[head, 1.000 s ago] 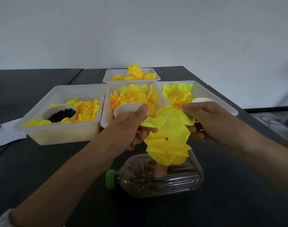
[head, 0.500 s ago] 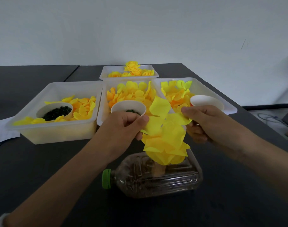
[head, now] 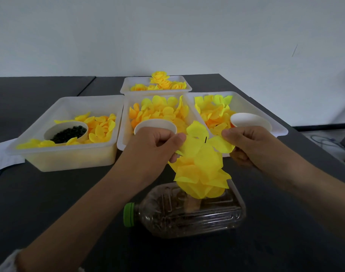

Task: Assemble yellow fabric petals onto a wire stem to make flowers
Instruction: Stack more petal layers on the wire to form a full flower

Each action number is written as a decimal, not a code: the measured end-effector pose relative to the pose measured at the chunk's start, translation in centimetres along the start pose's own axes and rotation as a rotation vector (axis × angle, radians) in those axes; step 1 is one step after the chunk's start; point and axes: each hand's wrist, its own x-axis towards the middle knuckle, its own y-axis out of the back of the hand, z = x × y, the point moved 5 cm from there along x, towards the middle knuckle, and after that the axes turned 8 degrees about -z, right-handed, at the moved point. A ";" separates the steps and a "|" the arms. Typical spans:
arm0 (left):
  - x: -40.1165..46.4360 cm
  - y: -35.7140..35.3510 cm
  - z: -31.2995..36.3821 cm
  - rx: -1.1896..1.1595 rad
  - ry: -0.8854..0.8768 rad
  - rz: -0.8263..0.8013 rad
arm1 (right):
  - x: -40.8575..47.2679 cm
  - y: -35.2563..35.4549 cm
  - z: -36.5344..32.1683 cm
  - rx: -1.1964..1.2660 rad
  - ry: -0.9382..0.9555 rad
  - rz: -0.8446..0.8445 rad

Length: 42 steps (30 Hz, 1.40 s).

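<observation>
Both hands are on the same petal layer (head: 202, 143) right now: the left hand (head: 154, 146) has its grip pinched on the left lobe, thumb on top, and the right hand (head: 252, 146) pinches the right lobe. It sits near the middle of the table, on top of the yellow stack (head: 202, 173), with the dark tip of the wire stem (head: 206, 139) just poking through its centre.

My take on doing this bit well: keep the pull even on both sides so the hole stays centred on the wire, then slide the layer straight down until it beds on the stack. Tugging one side would probably tear the fabric or tilt the stem.

The stem stands in a clear bottle (head: 191, 214) lying on its side, green cap to the left, with something dark inside that I can't identify.

Trays toward the far edge:
- left tray (head: 69, 160): orange-yellow petals plus a cup of dark beads (head: 66, 132)
- middle tray (head: 126, 114): rounder petals and a white cup, contents hidden by the hand
- right tray (head: 266, 107): cut petal layers and a cup that looks empty
- back tray (head: 128, 85): finished flowers
</observation>
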 end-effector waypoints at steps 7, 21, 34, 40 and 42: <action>-0.7 0.0 -0.7 0.145 0.059 -0.015 | -0.2 -0.2 0.9 -0.073 -0.009 -0.029; -1.5 -0.6 -1.3 0.469 0.124 0.007 | -0.7 -0.9 2.5 -0.418 0.090 0.024; -1.8 -1.8 -2.1 0.592 0.113 0.026 | -1.6 -2.2 3.4 -0.569 0.130 0.152; -2.1 -2.0 -2.4 0.712 0.104 0.044 | -2.6 -2.5 1.9 -0.844 0.139 0.267; -2.4 -2.1 -2.7 0.714 0.119 0.043 | -2.9 -2.4 1.3 -0.943 0.140 0.289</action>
